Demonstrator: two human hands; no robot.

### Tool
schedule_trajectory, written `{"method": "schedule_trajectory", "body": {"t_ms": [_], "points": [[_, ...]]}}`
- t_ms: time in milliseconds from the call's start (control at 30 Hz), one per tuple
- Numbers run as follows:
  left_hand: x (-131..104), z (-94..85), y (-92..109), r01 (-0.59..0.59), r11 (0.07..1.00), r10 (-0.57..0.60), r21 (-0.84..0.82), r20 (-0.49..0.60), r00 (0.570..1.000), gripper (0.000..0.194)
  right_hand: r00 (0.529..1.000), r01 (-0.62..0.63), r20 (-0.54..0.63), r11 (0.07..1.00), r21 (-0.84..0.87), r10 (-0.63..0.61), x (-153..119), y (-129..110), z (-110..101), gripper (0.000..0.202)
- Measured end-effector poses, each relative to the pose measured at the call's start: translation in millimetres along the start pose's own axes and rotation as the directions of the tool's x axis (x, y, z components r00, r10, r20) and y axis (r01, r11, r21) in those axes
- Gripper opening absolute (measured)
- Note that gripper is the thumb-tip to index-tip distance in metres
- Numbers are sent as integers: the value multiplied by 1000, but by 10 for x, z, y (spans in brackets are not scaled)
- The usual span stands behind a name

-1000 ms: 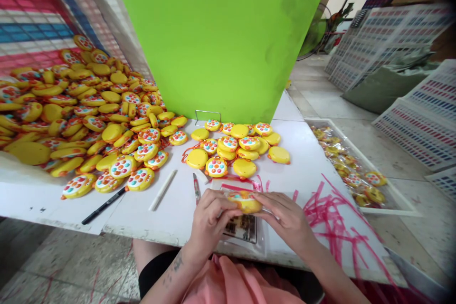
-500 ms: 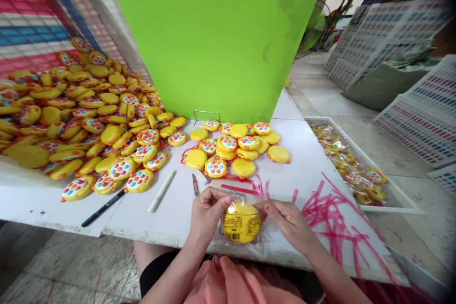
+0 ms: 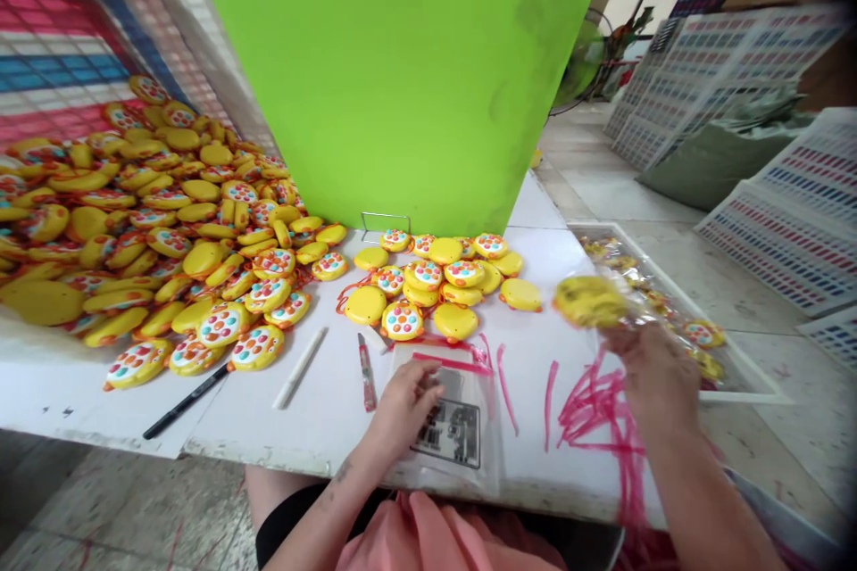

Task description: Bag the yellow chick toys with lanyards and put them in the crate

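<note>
My right hand (image 3: 660, 375), slightly smeared by motion, grips a yellow toy in a clear plastic bag (image 3: 589, 299) by its near end. It is held up at the table's right side, beside a white-rimmed tray (image 3: 743, 394). My left hand (image 3: 405, 401) is over clear plastic bags (image 3: 455, 473) with black print, lying at the table's front edge. Its fingers are loosely curled, with a gap between thumb and forefinger and nothing seen in them. A loose group of yellow toys (image 3: 365, 305), some showing white faces with coloured dots, lies beyond the bags.
A large heap of the same toys (image 3: 201, 259) spills from the left. Nearby are a black marker (image 3: 184, 401), a white stick (image 3: 300, 368) and a red cutter knife (image 3: 366, 375). Pink strips (image 3: 595, 410) lie at right. A tall green board (image 3: 402, 80) stands behind.
My right hand has carried the bagged toy from the table's front edge up and right toward the tray. My left hand has let go of it and stayed over the flat bags.
</note>
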State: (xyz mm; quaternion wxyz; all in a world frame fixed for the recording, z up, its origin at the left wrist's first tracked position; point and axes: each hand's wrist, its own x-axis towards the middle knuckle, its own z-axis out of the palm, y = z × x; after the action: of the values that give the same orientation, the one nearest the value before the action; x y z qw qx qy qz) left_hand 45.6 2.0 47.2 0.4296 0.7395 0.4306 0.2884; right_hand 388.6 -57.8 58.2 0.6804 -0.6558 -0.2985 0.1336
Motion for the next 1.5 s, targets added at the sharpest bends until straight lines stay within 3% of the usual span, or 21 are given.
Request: {"method": "schedule_trajectory", "body": {"t_ms": [67,100,200,333,400,500,600,767,933,1067,1167,1267,1400,1500], "points": [[10,65,-41,-99,982,90,162,62,994,28,989,-15,-141,992,128,33,186,92,-6,38],[24,97,-50,-134,961,116,242,87,989,30,989,-41,-140,992,119,57,243,135,37,44],[101,176,-44,-151,860,98,487,134,986,29,995,-100,14,991,-92,102,335,291,316,59],[222,250,7,-79,704,-43,706,153,987,20,969,-124,157,927,-354,190,462,547,767,74],[254,275,28,-73,639,-68,766,151,986,19,960,-116,187,903,-413,209,522,647,918,81],[261,299,18,-113,575,4,810,136,991,18,957,-83,224,915,-396,183,535,728,1015,86],[234,315,-53,-147,577,111,804,102,989,16,955,-63,251,936,-347,157,452,743,981,83],[170,359,-202,-263,666,296,698,77,952,8,932,-120,294,946,-300,211,246,725,761,52],[154,296,-186,-282,652,313,704,89,945,6,932,-143,302,968,-205,201,67,613,565,56],[164,115,-115,-278,630,291,725,112,950,10,896,-294,358,955,36,262,-45,345,520,57],[159,34,-103,-233,616,280,753,67,958,14,874,-279,433,957,75,220,-125,149,536,63],[131,80,-122,-144,616,231,775,-3,973,25,809,-251,550,968,1,209,-202,33,565,63],[91,221,-152,-80,605,114,792,14,993,17,678,-189,706,977,-98,202,-298,-65,608,49],[83,280,-173,-86,597,120,798,18,993,14,625,-120,769,990,-78,136,-380,-151,680,41]]}}
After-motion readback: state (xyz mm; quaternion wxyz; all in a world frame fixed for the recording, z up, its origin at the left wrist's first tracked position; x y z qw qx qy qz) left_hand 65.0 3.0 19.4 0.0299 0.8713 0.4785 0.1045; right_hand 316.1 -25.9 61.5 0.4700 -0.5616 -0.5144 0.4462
